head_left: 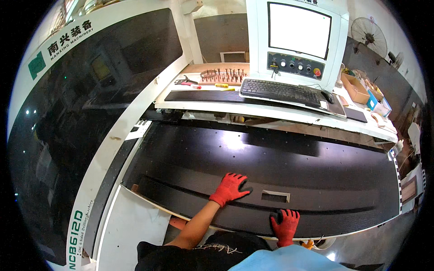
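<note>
Your left hand (229, 188) lies flat, fingers spread, on the black panel (253, 180) that lies across the machine bed in front of you. Your right hand (285, 224) presses its near edge, fingers apart, beside a rectangular cutout (275, 196).

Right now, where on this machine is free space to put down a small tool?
The black panel is bare between the rectangular cutout and the white shelf. Left hand and right hand press its near edge. The shelf is crowded: keyboard, drill bit rack, boxes.
</note>
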### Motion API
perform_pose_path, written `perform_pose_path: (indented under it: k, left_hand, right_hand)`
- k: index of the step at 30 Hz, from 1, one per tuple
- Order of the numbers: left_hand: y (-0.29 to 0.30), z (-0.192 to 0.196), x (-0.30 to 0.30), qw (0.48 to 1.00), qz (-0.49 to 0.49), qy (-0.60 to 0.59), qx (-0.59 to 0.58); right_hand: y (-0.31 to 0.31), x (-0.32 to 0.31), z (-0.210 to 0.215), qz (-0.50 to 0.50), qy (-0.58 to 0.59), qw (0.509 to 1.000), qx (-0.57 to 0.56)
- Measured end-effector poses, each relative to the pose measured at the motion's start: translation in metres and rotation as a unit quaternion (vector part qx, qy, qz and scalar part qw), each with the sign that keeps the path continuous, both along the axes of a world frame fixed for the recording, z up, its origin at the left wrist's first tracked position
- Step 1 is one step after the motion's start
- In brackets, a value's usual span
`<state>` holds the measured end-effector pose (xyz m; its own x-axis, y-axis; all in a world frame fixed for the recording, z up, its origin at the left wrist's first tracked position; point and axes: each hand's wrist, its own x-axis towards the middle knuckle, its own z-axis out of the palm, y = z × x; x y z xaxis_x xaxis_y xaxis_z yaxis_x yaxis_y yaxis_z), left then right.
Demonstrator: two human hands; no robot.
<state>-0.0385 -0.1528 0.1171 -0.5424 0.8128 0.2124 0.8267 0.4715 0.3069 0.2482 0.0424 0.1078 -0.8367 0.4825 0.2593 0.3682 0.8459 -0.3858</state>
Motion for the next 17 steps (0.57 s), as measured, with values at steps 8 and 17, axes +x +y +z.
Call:
perform_pose_path:
  k: [8,17]
  left_hand:
    - [0.001,0.019,0.005,0.998,0.017,-0.032,-0.048]
    - [-0.003,0.007,0.001,0.997,0.003,-0.061,-0.045]
  right_hand:
    - [-0.001,0.0,-0.001,0.007,0.0,1.0,0.002]
    - [-0.006,-0.005,-0.006,-0.003,-0.011,1.0,0.015]
